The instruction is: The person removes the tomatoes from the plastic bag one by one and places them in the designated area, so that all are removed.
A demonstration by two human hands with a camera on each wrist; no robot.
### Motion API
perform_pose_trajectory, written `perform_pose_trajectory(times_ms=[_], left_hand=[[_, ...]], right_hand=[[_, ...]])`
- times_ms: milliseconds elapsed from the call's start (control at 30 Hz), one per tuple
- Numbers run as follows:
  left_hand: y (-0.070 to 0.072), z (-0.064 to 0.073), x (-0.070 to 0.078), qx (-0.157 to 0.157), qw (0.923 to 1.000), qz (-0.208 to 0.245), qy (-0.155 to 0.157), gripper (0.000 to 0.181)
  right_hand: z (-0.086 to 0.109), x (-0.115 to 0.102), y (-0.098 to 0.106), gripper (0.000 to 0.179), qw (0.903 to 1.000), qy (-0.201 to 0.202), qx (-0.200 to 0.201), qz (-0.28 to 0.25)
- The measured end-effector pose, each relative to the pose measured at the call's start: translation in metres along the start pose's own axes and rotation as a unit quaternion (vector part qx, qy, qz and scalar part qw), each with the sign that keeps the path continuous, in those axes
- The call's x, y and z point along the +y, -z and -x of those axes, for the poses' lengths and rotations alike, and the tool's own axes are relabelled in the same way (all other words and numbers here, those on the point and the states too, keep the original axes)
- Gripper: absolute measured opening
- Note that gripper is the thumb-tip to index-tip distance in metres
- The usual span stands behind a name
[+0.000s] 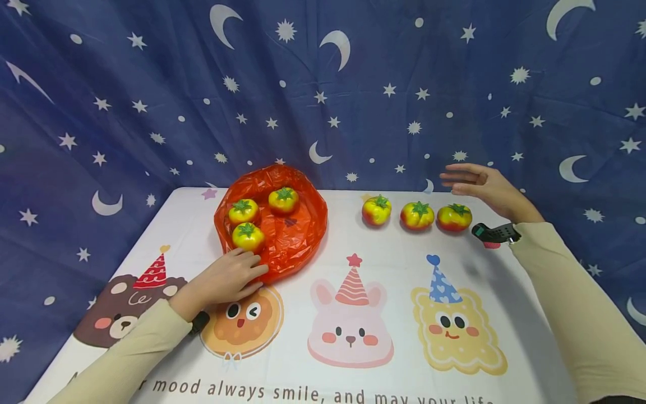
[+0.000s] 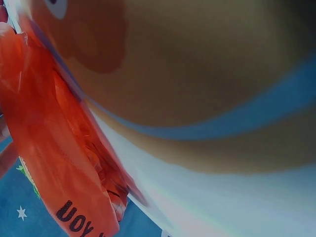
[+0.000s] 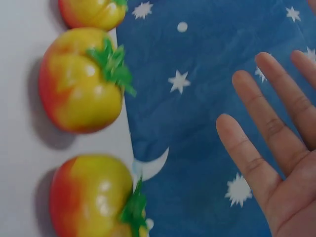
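A red plastic bag [image 1: 303,241] lies spread wide at the left back of the table, three red-and-yellow tomatoes [image 1: 284,201] with green tops inside it. My left hand [image 1: 229,280] grips the bag's near rim, fingers over the inside and thumb on the outside. In the left wrist view the bag's side [image 2: 59,143] with black print hangs between thumb and fingers. My right hand [image 1: 487,188] is raised at the right, fingers extended and holding nothing. Nearest to it is the rightmost tomato [image 1: 454,217] of a row of three; the right wrist view shows tomatoes [image 3: 81,81] apart from the fingers.
A white cloth [image 1: 404,314] printed with cartoon animals and lettering covers the table. Behind it hangs a dark blue curtain [image 1: 373,123] with white moons and stars, close to the table's back edge. A black wrist strap [image 1: 497,233] sits on the right wrist.
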State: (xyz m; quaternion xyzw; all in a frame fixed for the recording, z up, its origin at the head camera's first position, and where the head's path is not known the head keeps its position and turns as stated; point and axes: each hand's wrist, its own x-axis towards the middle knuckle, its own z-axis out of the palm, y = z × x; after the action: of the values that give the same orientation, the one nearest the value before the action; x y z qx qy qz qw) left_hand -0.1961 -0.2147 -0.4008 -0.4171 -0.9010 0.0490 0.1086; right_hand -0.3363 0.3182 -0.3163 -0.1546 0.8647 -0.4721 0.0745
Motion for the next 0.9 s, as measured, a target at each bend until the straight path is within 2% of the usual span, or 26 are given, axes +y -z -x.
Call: perform_pose_trajectory(times_ms=[300,500,900], left_hand=[[0.001,-0.001,-0.001,0.0,1.0,-0.001,0.0,0.028],[-0.001,0.0,-0.001,-0.002,1.0,-0.001,0.002,0.028],[-0.001,0.0,-0.001,0.0,1.0,0.002,0.001,0.027]], right_hand=[[-0.016,-0.024,-0.011,0.049,0.999,0.018,-0.022,0.033],[-0.027,-0.038,-0.022,0.045,0.9972,0.052,-0.051,0.015],[-0.054,-0.064,-0.046,0.041,0.9913,0.084,-0.1,-0.014]])
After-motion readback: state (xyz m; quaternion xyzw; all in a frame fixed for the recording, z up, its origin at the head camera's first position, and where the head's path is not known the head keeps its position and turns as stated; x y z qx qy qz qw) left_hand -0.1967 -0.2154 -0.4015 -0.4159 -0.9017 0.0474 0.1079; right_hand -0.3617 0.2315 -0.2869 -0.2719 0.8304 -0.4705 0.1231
